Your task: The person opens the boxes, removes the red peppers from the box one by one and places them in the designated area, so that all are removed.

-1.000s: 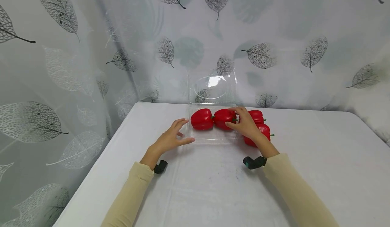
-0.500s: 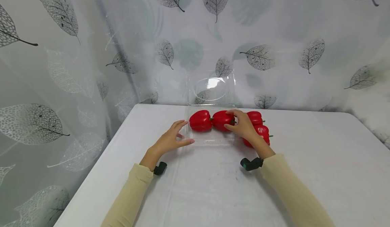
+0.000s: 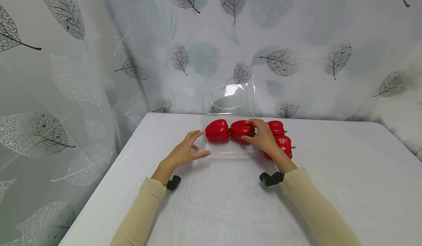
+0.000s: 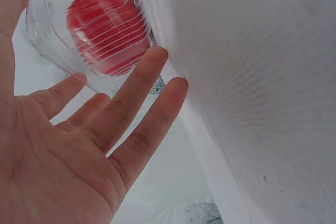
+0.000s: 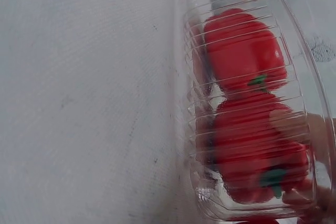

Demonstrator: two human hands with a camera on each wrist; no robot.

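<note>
A clear plastic clamshell container (image 3: 227, 151) stands at the table's back edge with its ribbed tray holding two red bell peppers. One bell pepper (image 3: 217, 131) lies in the tray's left part, the other bell pepper (image 3: 240, 130) right of it. My right hand (image 3: 263, 134) grips this second pepper, thumb and fingers curved about its stem end; through the tray wall, fingertips (image 5: 294, 124) show against it in the right wrist view. At the container's left side my left hand (image 3: 182, 151) stays spread, its fingers straight and holding nothing. Whether they touch the plastic I cannot tell.
Two more red peppers, a rear pepper (image 3: 277, 127) and a front pepper (image 3: 284, 145), lie right of the container, partly hidden by my right hand. The clear lid (image 3: 227, 95) stands raised behind the tray, before a leaf-print curtain (image 3: 296, 18). Beneath is a white table (image 3: 224, 202).
Between the earlier frames and now the head view has shifted slightly. My right hand stays at the second pepper and my left hand beside the container; both peppers keep their places.
</note>
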